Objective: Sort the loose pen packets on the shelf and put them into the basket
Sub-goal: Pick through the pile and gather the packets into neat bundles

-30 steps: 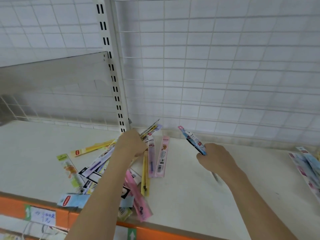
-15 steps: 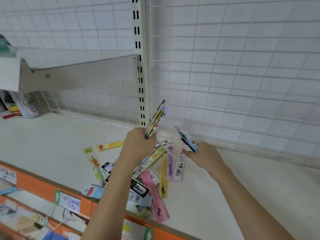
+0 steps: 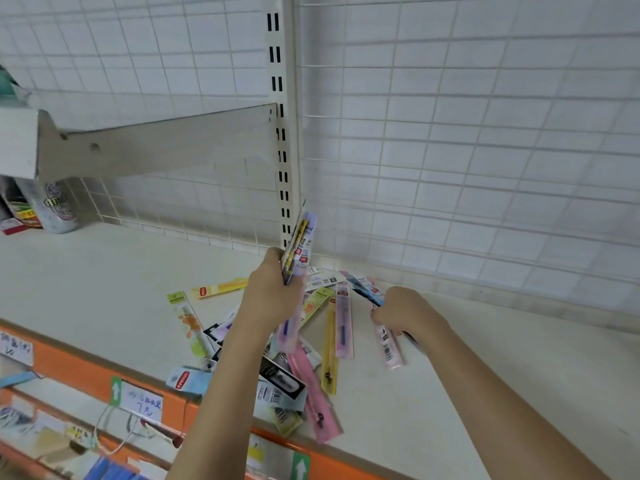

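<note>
1. L hand (image 3: 273, 292): grip closed round a small stack of packets (image 3: 299, 244), held near upright, tips toward 12 o'clock, above the loose pile (image 3: 294, 368) on the shelf (image 3: 104, 271).
2. R hand (image 3: 405, 310): grip closed on a blue packet (image 3: 363, 289) angled toward 10 o'clock; a pale pink packet (image 3: 389, 344) sticks out under the hand toward 6 o'clock, pinched or merely beneath: cannot tell.
3. Task items: most packets still loose on shelf, fanned between the two forearms; long pink packet (image 3: 317, 403) and a few others overhang the orange front edge (image 3: 79, 368) at 6 o'clock. Basket not in view.
4. Risk a: slick sleeves in L stack held by one end only; prob. slide or fan out if grip eases while adding more.
5. Risk b: forearms cross the pile; a sweep could knock overhanging packets off the front edge.
6. Risk c: R hand w/ two mixed items may drop one on lifting.
7. Vs. 0.5 s ago: L stack raised a little and more upright; R hand moved slightly toward 3 o'clock, blue packet still gripped; pink packet now under R hand; pile otherwise unchanged.
</note>
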